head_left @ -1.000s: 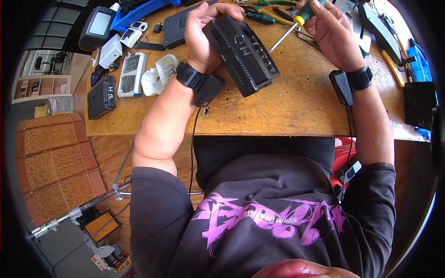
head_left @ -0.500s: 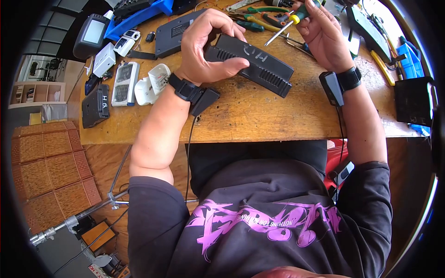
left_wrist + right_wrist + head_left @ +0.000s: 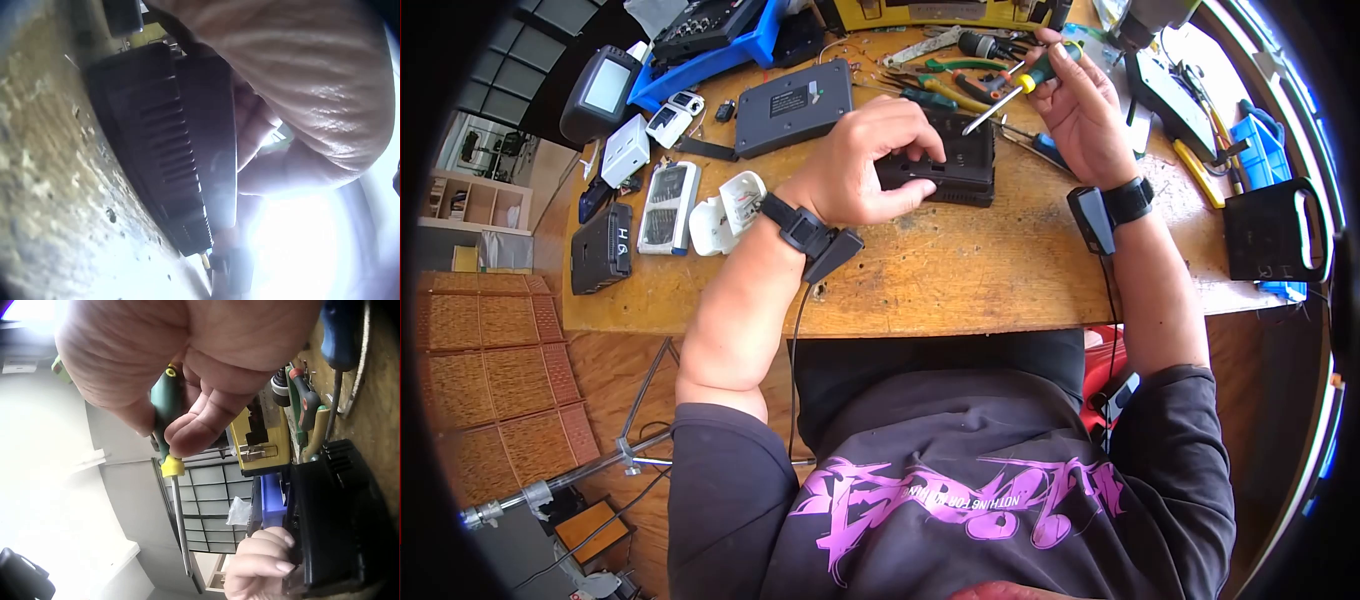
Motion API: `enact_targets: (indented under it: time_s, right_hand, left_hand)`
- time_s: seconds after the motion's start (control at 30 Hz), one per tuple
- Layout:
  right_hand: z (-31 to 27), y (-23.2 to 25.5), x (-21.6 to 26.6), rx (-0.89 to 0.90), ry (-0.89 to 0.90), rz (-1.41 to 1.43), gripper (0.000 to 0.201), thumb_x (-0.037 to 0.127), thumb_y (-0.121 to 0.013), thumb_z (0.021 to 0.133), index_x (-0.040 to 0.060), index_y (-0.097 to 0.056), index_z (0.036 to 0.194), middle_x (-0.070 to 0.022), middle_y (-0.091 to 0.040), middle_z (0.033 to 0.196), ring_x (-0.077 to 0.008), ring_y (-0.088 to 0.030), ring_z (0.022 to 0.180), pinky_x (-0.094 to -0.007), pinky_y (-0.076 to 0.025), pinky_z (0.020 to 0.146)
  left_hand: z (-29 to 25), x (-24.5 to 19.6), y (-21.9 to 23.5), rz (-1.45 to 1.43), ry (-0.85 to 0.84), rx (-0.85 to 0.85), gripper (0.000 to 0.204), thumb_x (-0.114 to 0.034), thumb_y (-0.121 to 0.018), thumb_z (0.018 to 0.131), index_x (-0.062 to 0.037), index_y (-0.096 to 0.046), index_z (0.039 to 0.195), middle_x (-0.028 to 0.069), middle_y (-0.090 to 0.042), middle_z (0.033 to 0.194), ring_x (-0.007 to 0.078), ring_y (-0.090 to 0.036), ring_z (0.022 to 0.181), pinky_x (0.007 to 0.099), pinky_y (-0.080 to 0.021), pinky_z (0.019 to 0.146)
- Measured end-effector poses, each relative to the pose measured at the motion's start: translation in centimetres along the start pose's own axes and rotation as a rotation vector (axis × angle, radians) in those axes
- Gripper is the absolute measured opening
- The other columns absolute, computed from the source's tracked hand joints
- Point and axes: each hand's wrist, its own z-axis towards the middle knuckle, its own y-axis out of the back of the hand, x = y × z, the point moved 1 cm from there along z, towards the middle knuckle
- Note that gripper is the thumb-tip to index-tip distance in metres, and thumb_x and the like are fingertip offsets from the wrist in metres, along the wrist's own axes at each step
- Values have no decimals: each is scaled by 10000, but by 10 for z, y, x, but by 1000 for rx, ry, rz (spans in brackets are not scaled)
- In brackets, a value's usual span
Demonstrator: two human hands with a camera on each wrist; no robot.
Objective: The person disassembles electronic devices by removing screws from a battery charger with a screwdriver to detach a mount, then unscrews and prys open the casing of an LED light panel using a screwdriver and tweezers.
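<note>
A black boxy plastic device (image 3: 968, 165) with slotted vents lies on the wooden workbench (image 3: 990, 260). My left hand (image 3: 855, 160) is over its left part, thumb on the near side and fingers loosely bent above the top face. From the left wrist, the ridged side of the device (image 3: 165, 137) shows, with fingertips right at its upper face. A screwdriver (image 3: 167, 409) with a green handle, yellow collar and metal shaft is pinched between the thumb and fingers of my right hand (image 3: 1085, 115). Its tip points down and left, overlapping the device's right end in the head view.
Pliers (image 3: 972, 88) and other hand tools lie behind the device, with a blue-handled screwdriver (image 3: 1048, 150) to its right. A flat dark grey box (image 3: 785, 105) sits left of them. A bit set (image 3: 668, 210) and a white open case (image 3: 712, 225) are farther left. Another black case (image 3: 1265, 235) stands right.
The black device went from being held up and turned in my left hand to lying on the bench. My left fingers loosened around it. The screwdriver stayed in my right hand.
</note>
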Motion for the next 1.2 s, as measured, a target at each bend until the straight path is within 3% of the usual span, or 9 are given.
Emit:
enact_targets:
  time_s: [0.2,0.3,0.47,0.53,0.57,0.8,1.0,1.13,1.2]
  right_hand:
    - [-1,-11,11,-10,155,-235,269,215,-598,1083,43,-609,1289,-33,-676,965,-57,-563,705,-209,-441,600]
    - [-10,-23,19,-20,258,-574,269,227,-602,1083,43,-611,1280,5,-673,877,-21,-527,631,-176,-400,533]
    - [-19,-32,15,53,198,-657,293,198,-647,1058,40,-603,1300,12,-682,980,-24,-618,850,-169,-464,656]
    - [-21,-36,10,144,339,-704,295,154,-664,1043,24,-592,1298,1,-673,1047,-29,-623,912,-172,-480,715]
    - [-23,-40,10,148,386,-704,302,116,-677,1029,9,-583,1296,-12,-660,1065,-38,-605,921,-185,-488,765]
    - [-33,-48,18,296,602,-846,338,84,-727,988,-10,-590,1282,-24,-648,995,-63,-589,865,-211,-496,758]
    - [-40,-51,20,327,630,-883,384,40,-772,940,-20,-593,1275,-58,-675,1084,-81,-635,948,-227,-532,844]
    - [-39,-54,22,327,622,-930,353,54,-746,958,-53,-590,1256,-68,-665,994,-97,-611,897,-239,-503,811]
    - [-38,-52,23,373,685,-975,398,34,-782,931,-31,-590,1272,-62,-686,1123,-78,-644,947,-221,-533,833]
  left_hand:
    - [2,-13,0,133,-4,-38,325,-144,-879,687,-58,-702,944,68,-633,837,239,-598,778,344,-487,724]
    - [6,-17,-3,230,-67,-88,314,-141,-867,712,-58,-715,975,83,-651,867,268,-627,813,363,-507,749]
    - [8,-24,-14,182,-80,-110,329,-101,-846,733,-52,-736,1040,104,-680,935,303,-662,873,391,-538,797]
    - [9,-29,-19,267,-111,-114,302,-83,-831,745,-50,-737,1030,108,-685,946,310,-666,879,400,-544,795]
    - [10,-32,-21,264,-109,-113,302,-83,-831,745,-50,-737,1030,108,-685,946,310,-666,879,400,-544,795]
    - [7,-26,-34,164,-83,-156,230,-2,-784,785,-55,-743,1005,100,-681,960,308,-665,885,390,-545,791]
    - [8,-25,-35,176,-127,-143,215,13,-780,789,-56,-740,989,82,-665,944,301,-650,880,387,-531,779]
    - [8,-24,-36,177,-122,-146,210,7,-785,787,-58,-737,980,75,-654,932,296,-638,866,387,-523,770]
    - [9,-26,-35,179,-113,-139,208,2,-787,789,-63,-737,979,73,-650,928,294,-635,864,386,-521,770]
